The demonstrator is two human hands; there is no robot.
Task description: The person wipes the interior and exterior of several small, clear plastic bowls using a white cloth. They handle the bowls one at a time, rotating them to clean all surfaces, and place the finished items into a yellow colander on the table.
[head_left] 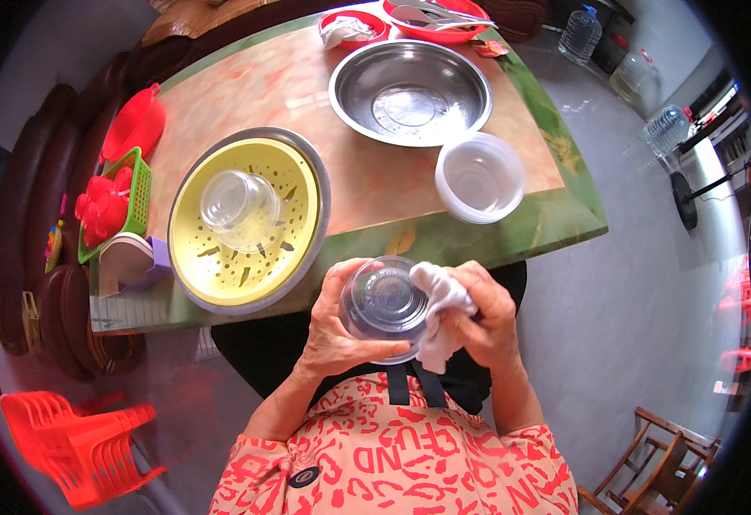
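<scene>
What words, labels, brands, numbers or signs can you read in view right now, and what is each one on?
Peach garment: large red printed capital letters, legible in parts, not copied out here.
Dark oval patch on it: marks too small to read.
Clear tub in the left hand: marks on its base, too blurred to read.
Small red packet: print too small to read.

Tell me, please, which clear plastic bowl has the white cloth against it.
The bowl in the left hand, touching the white cloth; those in the yellow strainer and the stack on the table touch no cloth.
</scene>
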